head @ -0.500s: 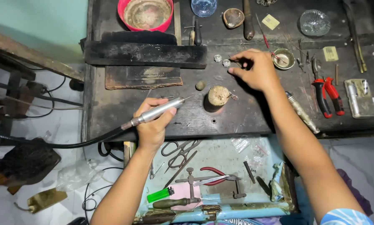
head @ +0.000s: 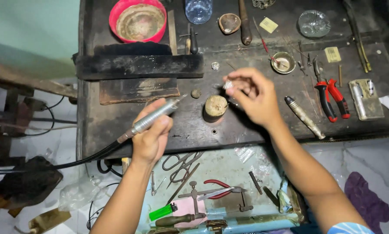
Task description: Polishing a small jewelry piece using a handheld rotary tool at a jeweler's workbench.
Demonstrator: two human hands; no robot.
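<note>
right hand (head: 253, 97) lifted off the bench since half a second ago, now pinching a small silver piece (head: 228, 85) at fingertips, just above and at 1 o'clock of the wooden peg (head: 215, 106). left hand (head: 151, 138) closed around the metal rotary handpiece (head: 153, 116), tip aimed at 2 o'clock toward the peg, hardly shifted. piece picked up, ready for working at the peg.

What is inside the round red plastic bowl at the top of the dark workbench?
The round red plastic bowl holds a dull brownish metal dish that fills nearly all of it. The dish looks stained, with nothing clearly lying in it. Whatever lies under the dish is covered.
</note>
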